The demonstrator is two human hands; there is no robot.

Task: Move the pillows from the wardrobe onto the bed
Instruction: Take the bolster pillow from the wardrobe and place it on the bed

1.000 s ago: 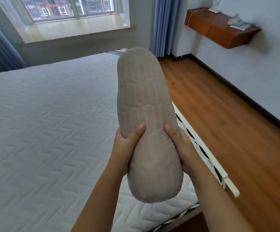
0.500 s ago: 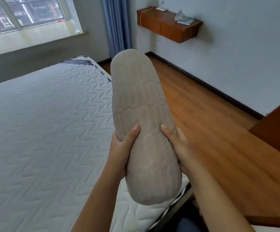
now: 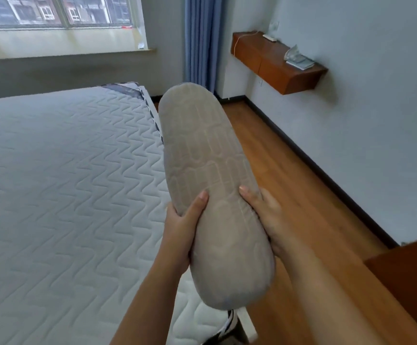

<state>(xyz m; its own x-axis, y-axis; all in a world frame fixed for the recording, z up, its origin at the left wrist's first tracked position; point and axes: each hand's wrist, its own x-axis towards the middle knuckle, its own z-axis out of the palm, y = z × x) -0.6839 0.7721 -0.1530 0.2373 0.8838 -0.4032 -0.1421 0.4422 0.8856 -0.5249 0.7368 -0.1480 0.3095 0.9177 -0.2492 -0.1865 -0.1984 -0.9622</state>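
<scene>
Pillow (image 3: 209,185) unmoved, both hands gripping, beside bed (image 3: 60,183)

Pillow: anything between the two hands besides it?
No. In the head view only the pillow fills the gap: left hand grips one side, right hand the other, thumbs on top, above the mattress edge.

Both hands (image 3: 223,227) grip pillow (image 3: 209,175) beside bed (image 3: 60,185).
</scene>
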